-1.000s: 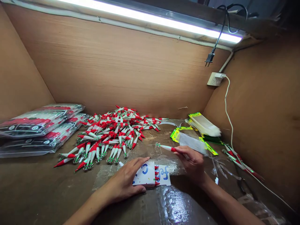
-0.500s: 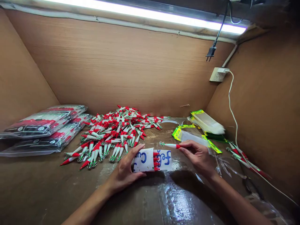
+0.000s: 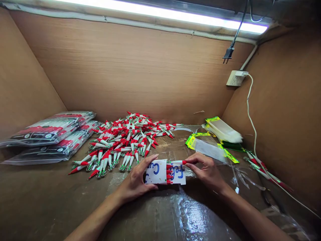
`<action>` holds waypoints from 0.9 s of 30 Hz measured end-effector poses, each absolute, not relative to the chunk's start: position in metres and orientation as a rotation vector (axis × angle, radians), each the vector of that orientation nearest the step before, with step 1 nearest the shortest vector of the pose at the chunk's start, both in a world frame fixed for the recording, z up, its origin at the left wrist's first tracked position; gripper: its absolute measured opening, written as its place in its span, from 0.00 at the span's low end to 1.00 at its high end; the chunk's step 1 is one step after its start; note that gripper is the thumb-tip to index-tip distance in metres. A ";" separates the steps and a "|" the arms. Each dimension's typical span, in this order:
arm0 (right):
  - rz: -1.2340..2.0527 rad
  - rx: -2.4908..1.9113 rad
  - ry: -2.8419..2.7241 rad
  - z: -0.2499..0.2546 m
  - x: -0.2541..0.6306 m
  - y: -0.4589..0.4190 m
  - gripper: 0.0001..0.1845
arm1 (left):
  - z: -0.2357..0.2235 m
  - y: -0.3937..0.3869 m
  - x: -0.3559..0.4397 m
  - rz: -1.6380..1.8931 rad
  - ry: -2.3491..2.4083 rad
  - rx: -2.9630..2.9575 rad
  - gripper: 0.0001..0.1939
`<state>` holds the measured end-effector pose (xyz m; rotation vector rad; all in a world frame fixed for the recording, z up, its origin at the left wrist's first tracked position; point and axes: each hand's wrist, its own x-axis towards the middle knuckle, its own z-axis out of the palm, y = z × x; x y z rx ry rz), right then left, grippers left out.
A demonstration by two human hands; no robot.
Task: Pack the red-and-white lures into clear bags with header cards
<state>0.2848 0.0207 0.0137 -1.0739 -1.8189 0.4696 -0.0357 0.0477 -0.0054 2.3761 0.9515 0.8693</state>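
Observation:
My left hand (image 3: 136, 179) is closed round the left end of a white card sleeve (image 3: 155, 172) with blue lettering, held low over the table. Several red tips of squid jigs (image 3: 170, 175) stick out of the sleeve's right-hand opening, over a longer back flap. Between thumb and fingertips my right hand (image 3: 204, 169) pinches one red-and-white squid jig (image 3: 178, 162) by its red end. That jig lies level at the far edge of the opening, its hook end hidden inside the sleeve. Beyond my left hand is a heap of similar jigs (image 3: 130, 134).
Filled plastic bags (image 3: 50, 137) are stacked at the left. Clear packets with yellow-green headers (image 3: 223, 130) lie at the back right. Loose jigs (image 3: 260, 167) and a white cable (image 3: 253, 127) are along the right wall. A black plug (image 3: 228, 53) hangs overhead.
My right hand has moved left and slightly nearer, bringing the jig's hook end into the sleeve opening. My left hand still holds the sleeve; the view has shifted slightly.

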 end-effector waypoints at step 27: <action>0.538 -1.153 -2.147 -0.019 0.254 0.032 0.06 | -0.011 0.035 -0.023 0.481 0.893 2.475 0.38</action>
